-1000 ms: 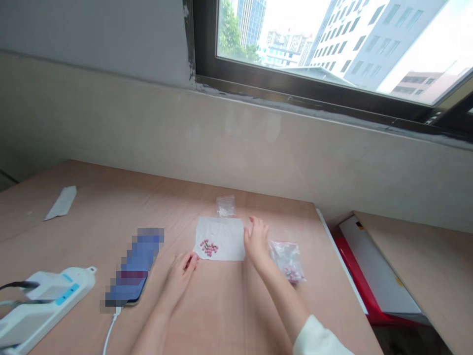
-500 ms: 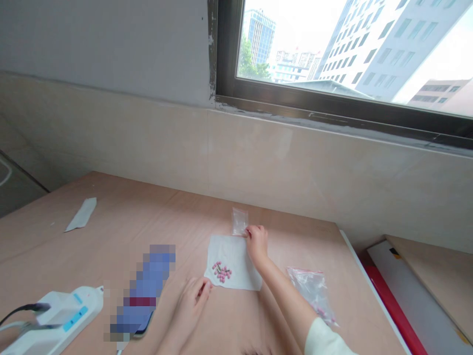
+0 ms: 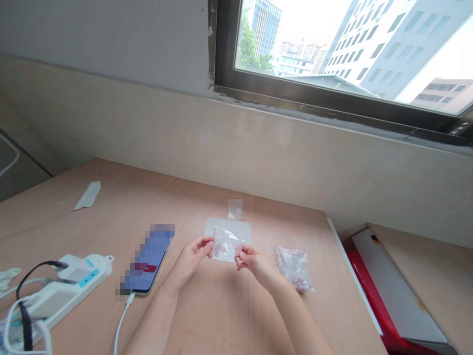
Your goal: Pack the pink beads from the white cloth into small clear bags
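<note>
My left hand pinches the red-striped edge of a clear zip bag. The bag's right side is between the fingers of my right hand, so it is stretched between both hands. Beneath it lies a white sheet, mostly covered. Faint pink shows through the bag near my left fingertips; the small pink-ended pieces there are largely hidden. Just beyond the sheet rests a smaller clear zip bag. Right of my right hand, a larger zip bag holds several pink pieces at its lower end.
A phone with a white cable lies to the left. A white power strip with plugs is further left. A white paper strip lies at the back left. The wall and window stand behind the table.
The clear zip bag has come up between my hands over the sheet. My right hand has drawn back from the small bag, and my left has moved forward. The view has shifted slightly.
</note>
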Demonstrator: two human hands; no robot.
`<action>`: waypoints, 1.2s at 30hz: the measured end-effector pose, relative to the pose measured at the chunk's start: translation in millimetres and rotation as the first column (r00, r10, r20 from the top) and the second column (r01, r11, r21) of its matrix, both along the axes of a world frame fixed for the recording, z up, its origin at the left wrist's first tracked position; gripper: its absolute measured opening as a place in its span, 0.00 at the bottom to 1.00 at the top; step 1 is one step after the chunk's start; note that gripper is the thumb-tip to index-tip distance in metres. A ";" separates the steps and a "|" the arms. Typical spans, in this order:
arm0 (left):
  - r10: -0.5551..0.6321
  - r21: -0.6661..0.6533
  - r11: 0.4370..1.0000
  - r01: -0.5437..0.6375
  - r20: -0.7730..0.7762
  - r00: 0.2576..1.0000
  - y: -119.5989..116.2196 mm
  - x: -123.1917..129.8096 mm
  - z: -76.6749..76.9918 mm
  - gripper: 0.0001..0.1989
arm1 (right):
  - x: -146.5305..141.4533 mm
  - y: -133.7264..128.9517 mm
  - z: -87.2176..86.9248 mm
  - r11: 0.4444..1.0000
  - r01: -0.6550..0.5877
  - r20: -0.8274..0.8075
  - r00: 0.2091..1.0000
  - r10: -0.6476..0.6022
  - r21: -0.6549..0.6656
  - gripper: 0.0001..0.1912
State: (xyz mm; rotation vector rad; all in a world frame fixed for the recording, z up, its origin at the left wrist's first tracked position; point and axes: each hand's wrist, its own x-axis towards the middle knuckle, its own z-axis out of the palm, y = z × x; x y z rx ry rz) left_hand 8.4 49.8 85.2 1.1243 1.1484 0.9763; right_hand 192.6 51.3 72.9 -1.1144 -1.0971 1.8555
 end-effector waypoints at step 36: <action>-0.258 0.081 0.935 0.345 -0.513 0.819 -9.5 -17.7 27.7 0.23 | -42.6 4.9 22.4 0.986 0.086 0.279 0.952 -0.123 0.139 0.10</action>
